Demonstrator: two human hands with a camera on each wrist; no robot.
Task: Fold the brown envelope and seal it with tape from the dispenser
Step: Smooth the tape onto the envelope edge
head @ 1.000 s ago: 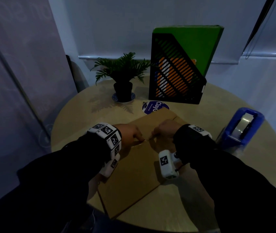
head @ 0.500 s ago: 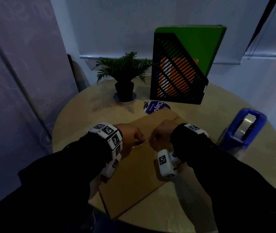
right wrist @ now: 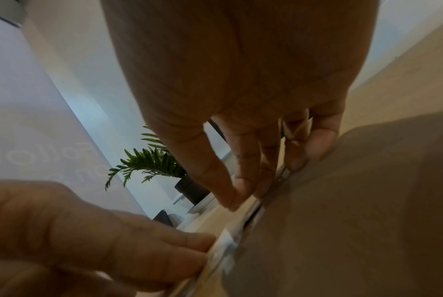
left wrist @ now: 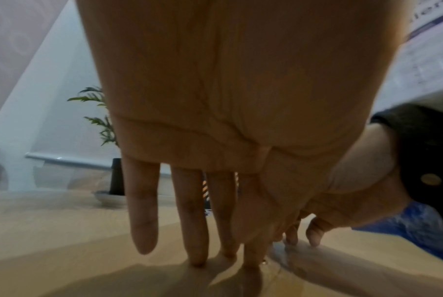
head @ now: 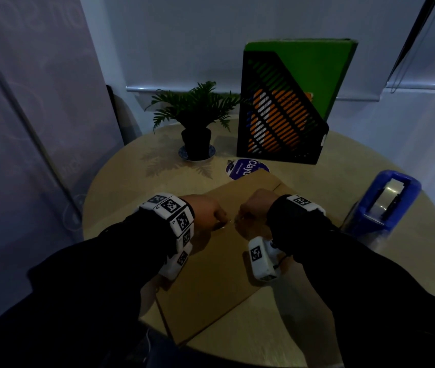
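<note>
The brown envelope (head: 211, 288) lies flat on the round table (head: 370, 301), its flap end toward the far side. Both hands hover close together over its middle. A short strip of clear tape (head: 230, 222) stretches between them, low over the paper. My left hand (head: 217, 216) pinches one end of the tape (right wrist: 228, 247) between thumb and finger, other fingers (left wrist: 197, 231) pointing down onto the envelope. My right hand (head: 245, 216) holds the other end, thumb and fingertips (right wrist: 240, 193) meeting on the strip. The blue tape dispenser (head: 386, 205) stands to the right.
A black mesh file holder (head: 277, 123) with green and orange folders stands at the back. A small potted plant (head: 196, 123) stands left of it. A round purple sticker (head: 243, 168) lies partly under the envelope's far corner. Walls close in on the left and behind.
The two hands have drawn slightly closer together over the envelope, the right wrist shifting a little left. The tape stays held between them.
</note>
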